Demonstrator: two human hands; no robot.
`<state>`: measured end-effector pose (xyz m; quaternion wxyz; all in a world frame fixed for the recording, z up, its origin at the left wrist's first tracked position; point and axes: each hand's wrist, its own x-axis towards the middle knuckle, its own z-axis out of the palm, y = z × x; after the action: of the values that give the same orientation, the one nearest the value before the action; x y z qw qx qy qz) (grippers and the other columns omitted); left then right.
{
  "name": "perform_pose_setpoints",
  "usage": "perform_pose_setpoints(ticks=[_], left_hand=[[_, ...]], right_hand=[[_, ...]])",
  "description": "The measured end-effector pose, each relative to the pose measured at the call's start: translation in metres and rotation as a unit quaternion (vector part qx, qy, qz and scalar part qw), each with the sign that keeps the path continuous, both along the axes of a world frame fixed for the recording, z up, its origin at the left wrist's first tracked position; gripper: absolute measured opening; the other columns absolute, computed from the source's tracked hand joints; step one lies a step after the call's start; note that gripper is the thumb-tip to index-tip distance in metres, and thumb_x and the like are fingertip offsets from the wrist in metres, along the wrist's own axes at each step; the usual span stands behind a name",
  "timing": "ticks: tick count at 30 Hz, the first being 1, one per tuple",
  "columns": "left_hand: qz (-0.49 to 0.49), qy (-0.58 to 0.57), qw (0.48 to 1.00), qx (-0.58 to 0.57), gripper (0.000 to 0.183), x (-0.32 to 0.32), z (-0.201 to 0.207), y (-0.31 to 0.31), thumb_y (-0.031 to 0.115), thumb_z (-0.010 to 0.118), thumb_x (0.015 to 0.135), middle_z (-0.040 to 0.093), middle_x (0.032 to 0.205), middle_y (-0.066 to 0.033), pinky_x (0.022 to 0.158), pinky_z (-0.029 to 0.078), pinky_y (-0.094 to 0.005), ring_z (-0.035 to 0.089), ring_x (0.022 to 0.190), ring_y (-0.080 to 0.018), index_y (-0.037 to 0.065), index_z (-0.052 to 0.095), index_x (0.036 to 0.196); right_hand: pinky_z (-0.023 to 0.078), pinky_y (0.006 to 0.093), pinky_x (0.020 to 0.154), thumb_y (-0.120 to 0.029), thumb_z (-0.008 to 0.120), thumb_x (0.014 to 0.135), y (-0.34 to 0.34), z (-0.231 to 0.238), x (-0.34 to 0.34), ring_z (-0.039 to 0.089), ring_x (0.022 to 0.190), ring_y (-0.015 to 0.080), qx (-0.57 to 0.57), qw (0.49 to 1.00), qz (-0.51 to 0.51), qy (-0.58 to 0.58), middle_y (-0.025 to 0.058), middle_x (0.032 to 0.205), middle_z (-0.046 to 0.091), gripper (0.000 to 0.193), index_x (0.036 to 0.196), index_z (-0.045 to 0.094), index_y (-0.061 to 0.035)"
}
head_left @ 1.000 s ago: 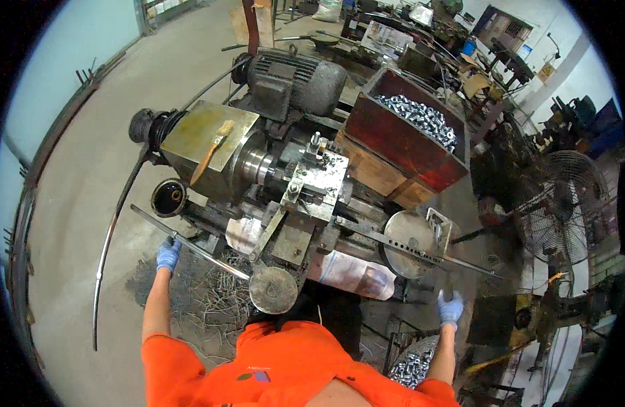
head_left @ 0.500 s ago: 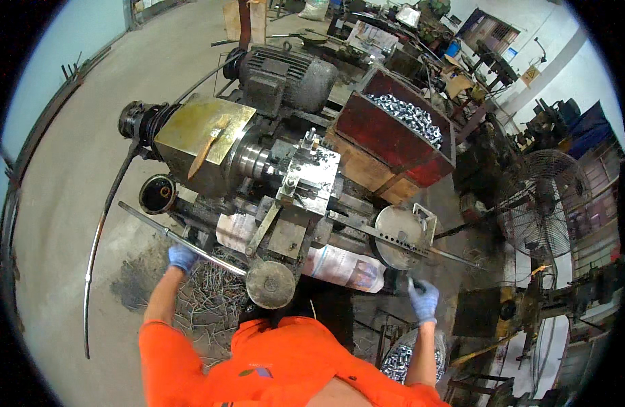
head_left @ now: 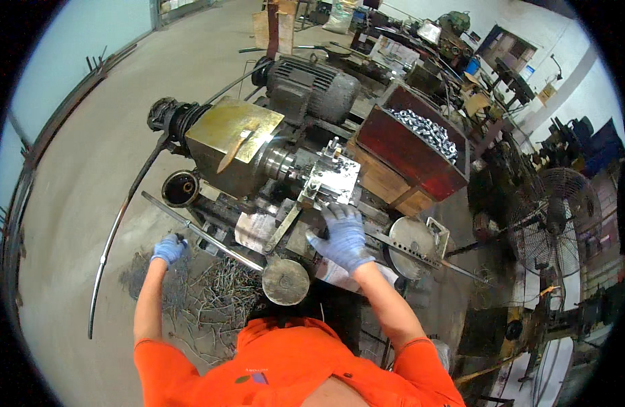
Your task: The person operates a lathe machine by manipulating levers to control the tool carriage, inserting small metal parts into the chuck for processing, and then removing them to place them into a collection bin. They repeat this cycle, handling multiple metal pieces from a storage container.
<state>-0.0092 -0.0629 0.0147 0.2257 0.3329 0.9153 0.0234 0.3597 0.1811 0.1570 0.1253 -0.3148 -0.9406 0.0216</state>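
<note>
One tangle of metal shavings (head_left: 224, 288) nearest; just beyond on the left, the blue-gloved left hand (head_left: 169, 250) beside a long steel lever (head_left: 224, 245), finger closure impossible to tell; farther right, the right hand (head_left: 346, 239), also gloved, palm down, fingers released and spread at the near edge of a bright tool block (head_left: 339, 178), contact uncertain. Beyond, left of that block, a shiny spindle (head_left: 280, 163); at far right, a red bin (head_left: 400, 146) heaped with small metal pieces (head_left: 424, 130): by judgement a sizeable batch already done, with the number left not shown.
</note>
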Motion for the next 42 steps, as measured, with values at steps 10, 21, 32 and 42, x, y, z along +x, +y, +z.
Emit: perform_pose_setpoints(ticks=[10,21,32,42], left_hand=[[0.099,0.023,0.958,0.266,0.037,-0.039,0.094,-0.066,0.034,0.057,0.084,0.065,0.089,-0.0137,0.071,0.048,-0.0341,0.063,0.082,-0.024,0.008,0.058,0.11],[0.111,0.285,0.942,0.14,0.04,-0.092,0.108,-0.143,0.046,0.047,0.085,0.064,0.087,-0.0146,0.072,0.047,-0.0413,0.061,0.081,-0.0314,0.013,0.06,0.104],[0.216,0.245,0.937,0.122,0.059,-0.048,0.096,-0.131,0.063,0.04,0.081,0.062,0.081,-0.0182,0.069,0.045,-0.0448,0.059,0.08,-0.0365,0.009,0.064,0.082],[0.299,0.249,0.915,0.106,0.059,0.047,0.094,-0.099,0.062,0.044,0.079,0.063,0.081,-0.0186,0.069,0.046,-0.0449,0.06,0.079,-0.0357,0.006,0.063,0.079]], right_hand=[[0.042,0.0447,0.085,-0.026,0.071,0.067,-0.054,0.04,0.036,0.055,0.091,0.0356,0.003,0.926,0.032,0.375,0.0147,0.097,0.058,0.038,0.095,0.059,-0.0038],[0.042,0.0438,0.085,-0.036,0.068,0.068,-0.07,0.061,-0.023,0.048,0.105,0.037,-0.061,0.937,0.281,0.199,0.019,0.115,0.051,0.03,0.086,0.064,-0.0113],[0.036,0.0412,0.085,-0.059,0.045,0.076,0.05,0.043,-0.118,0.054,0.093,0.0333,0.05,0.982,0.097,-0.157,0.0184,0.087,0.063,0.062,0.083,0.068,-0.0028],[0.044,0.0402,0.077,-0.056,0.049,0.076,0.055,0.036,-0.131,0.061,0.077,0.0318,-0.009,0.986,0.086,-0.142,0.0188,0.075,0.063,0.059,0.078,0.066,0.0002]])
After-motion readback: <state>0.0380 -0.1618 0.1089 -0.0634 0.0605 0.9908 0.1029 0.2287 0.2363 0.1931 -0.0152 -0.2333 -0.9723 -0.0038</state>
